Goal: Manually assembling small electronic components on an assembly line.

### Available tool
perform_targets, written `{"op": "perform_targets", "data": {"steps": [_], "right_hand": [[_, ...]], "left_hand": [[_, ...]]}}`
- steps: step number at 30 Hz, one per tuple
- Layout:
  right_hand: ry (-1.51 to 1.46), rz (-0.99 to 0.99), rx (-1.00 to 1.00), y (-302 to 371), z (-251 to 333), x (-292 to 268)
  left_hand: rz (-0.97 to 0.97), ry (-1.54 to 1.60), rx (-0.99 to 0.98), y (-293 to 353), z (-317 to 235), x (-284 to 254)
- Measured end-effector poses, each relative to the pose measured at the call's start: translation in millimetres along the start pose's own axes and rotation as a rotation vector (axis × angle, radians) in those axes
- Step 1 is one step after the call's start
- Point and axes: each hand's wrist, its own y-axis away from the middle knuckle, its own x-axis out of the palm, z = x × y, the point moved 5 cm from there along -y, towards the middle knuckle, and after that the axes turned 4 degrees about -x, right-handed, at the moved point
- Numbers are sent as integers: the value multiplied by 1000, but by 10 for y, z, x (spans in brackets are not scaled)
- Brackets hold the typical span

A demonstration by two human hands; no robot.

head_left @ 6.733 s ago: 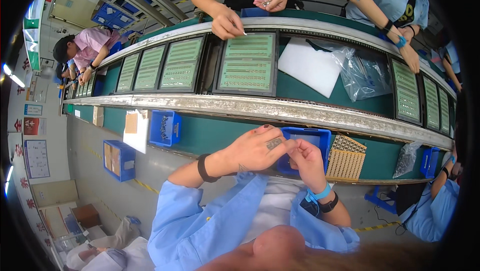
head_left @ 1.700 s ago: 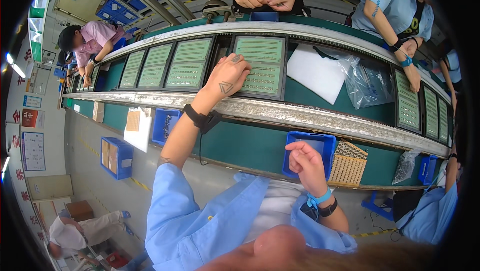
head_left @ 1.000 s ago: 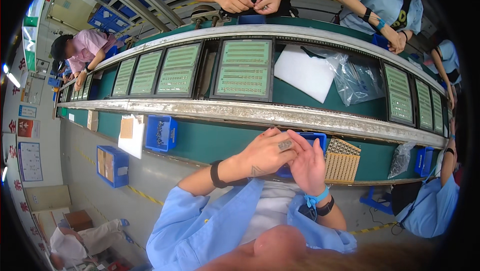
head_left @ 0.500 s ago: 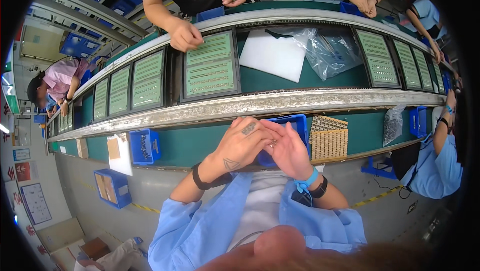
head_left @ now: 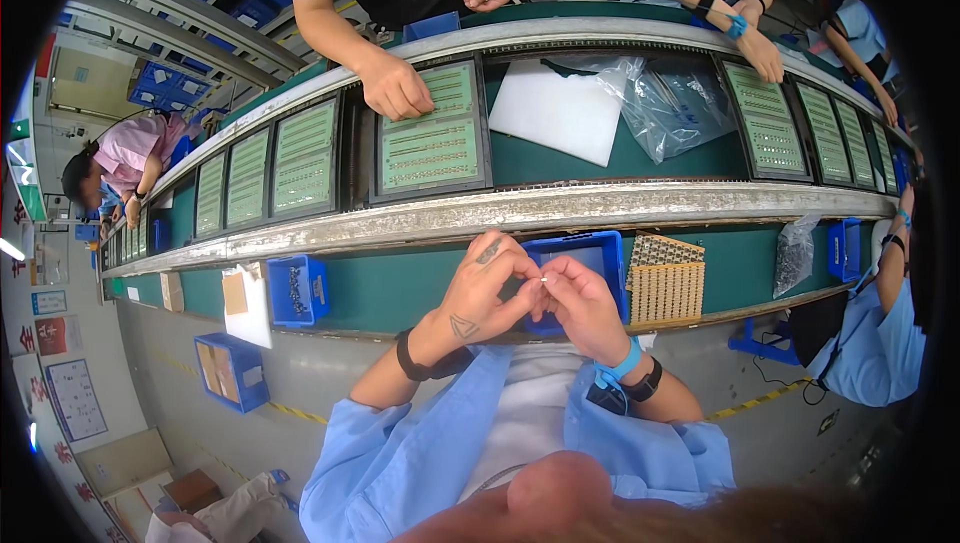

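Note:
Over the near edge of the bench, my left hand (head_left: 478, 295) and my right hand (head_left: 590, 315) meet fingertip to fingertip. Thumb and forefinger of each are pinched around a tiny pale, shiny part (head_left: 544, 280), too small to name. The right hand's other fingers curl inward, so its palm is hidden. Just behind the hands sits a blue bin (head_left: 575, 241), partly covered by them. Beside it lie tan strips of small parts (head_left: 668, 288) in rows.
A rail conveyor (head_left: 560, 195) runs across, carrying green circuit boards (head_left: 430, 148) in dark frames. Between frames lie a white foam sheet (head_left: 550, 113) and a clear plastic bag (head_left: 675, 123). Leftward stands a blue bin of small parts (head_left: 298, 291). A co-worker's hand (head_left: 398, 89) reaches over one board.
My right hand has turned from an open palm holding small metallic bits into a pinch against the left fingertips. Across the conveyor, a co-worker's hand has moved onto a board at right.

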Motion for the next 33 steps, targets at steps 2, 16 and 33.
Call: {"op": "perform_targets", "data": {"steps": [2, 16, 33], "right_hand": [[28, -9, -1, -7, 8, 30], [241, -75, -18, -18, 64, 7], [79, -68, -14, -27, 66, 24]], "left_hand": [[-2, 41, -21, 23, 12, -1], [-28, -13, -50, 66, 12, 89], [-6, 321, -318, 216, 84, 40]]}}
